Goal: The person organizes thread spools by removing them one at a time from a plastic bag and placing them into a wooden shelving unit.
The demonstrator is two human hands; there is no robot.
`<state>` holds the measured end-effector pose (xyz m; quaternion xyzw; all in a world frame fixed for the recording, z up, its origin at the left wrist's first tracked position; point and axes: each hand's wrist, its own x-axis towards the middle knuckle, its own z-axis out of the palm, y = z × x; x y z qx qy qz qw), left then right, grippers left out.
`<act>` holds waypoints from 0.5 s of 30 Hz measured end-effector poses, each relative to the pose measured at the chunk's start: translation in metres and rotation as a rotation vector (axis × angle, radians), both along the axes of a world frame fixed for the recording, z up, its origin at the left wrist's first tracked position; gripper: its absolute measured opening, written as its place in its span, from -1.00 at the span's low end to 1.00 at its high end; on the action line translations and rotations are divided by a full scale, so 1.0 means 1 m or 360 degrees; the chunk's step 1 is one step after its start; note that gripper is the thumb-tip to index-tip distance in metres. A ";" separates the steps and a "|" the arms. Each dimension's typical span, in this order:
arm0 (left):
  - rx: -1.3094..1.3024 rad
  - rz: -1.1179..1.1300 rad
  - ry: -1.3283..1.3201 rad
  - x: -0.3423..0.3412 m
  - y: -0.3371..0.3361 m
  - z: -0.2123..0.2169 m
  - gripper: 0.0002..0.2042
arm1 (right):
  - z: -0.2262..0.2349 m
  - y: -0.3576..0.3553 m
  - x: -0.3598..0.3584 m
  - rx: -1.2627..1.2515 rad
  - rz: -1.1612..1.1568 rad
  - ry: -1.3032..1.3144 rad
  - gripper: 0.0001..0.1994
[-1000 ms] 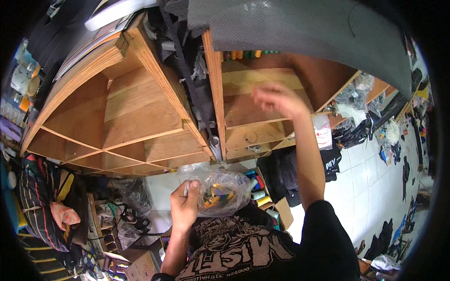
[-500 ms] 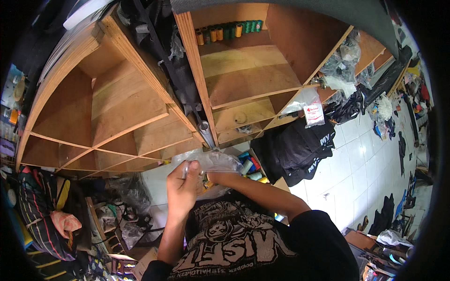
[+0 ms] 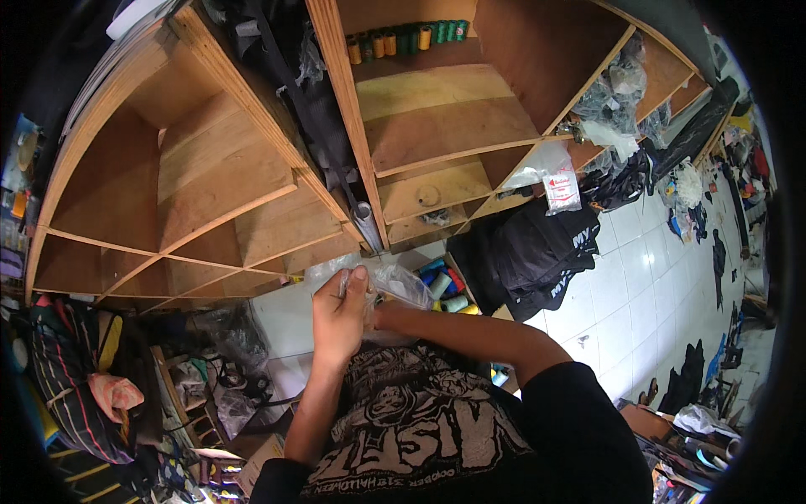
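My left hand is closed with its thumb up, gripping the edge of a clear plastic bag. The bag spreads to the right of that hand in crumpled folds. Close beside it is my right hand, at the bag's near side; its fingers are hidden behind the left hand and the plastic, so I cannot tell what they hold. Just past the bag, a box holds several large thread spools in blue, green, red and yellow.
Wooden shelves rise ahead, with a row of small green and orange thread spools at the top. Black bags lie on the white tiled floor to the right. Striped cloth and clutter sit at the left.
My left hand has shifted slightly right and up against the right hand. The plastic bag, spread wider before, is now more bunched between them. The whole view has tilted a little.
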<state>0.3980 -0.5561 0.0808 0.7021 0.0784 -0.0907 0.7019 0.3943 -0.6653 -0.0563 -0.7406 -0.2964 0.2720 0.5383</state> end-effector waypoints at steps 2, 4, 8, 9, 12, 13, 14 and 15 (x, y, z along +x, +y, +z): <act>-0.0042 -0.0014 -0.0020 0.001 -0.005 0.001 -0.71 | -0.049 -0.002 -0.009 -0.0151 0.0097 0.0014 -0.70; -0.0141 -0.0008 0.0035 0.003 -0.009 0.002 -0.71 | -0.112 0.003 -0.012 -0.0292 0.0197 -0.0018 -0.68; -0.0168 0.0020 0.0055 0.003 -0.008 0.001 -0.71 | -0.127 0.007 0.005 -0.0389 0.0346 -0.0030 -0.68; -0.0192 0.0013 0.0061 0.003 -0.008 0.001 -0.73 | -0.119 0.008 0.009 -0.0402 0.0369 -0.0027 -0.68; -0.0210 0.0010 0.0075 0.005 -0.010 0.004 -0.76 | -0.105 0.011 0.014 -0.0422 0.0417 -0.0016 -0.68; -0.0178 0.0017 0.0080 0.005 -0.012 0.005 -0.76 | -0.101 0.011 0.014 -0.0426 0.0418 -0.0014 -0.68; -0.0146 0.0023 0.0085 0.004 -0.013 0.006 -0.76 | -0.097 0.012 0.012 -0.0430 0.0431 -0.0008 -0.68; -0.0089 0.0015 0.0039 0.005 -0.014 0.006 -0.76 | -0.094 0.012 0.012 -0.0435 0.0437 -0.0008 -0.68</act>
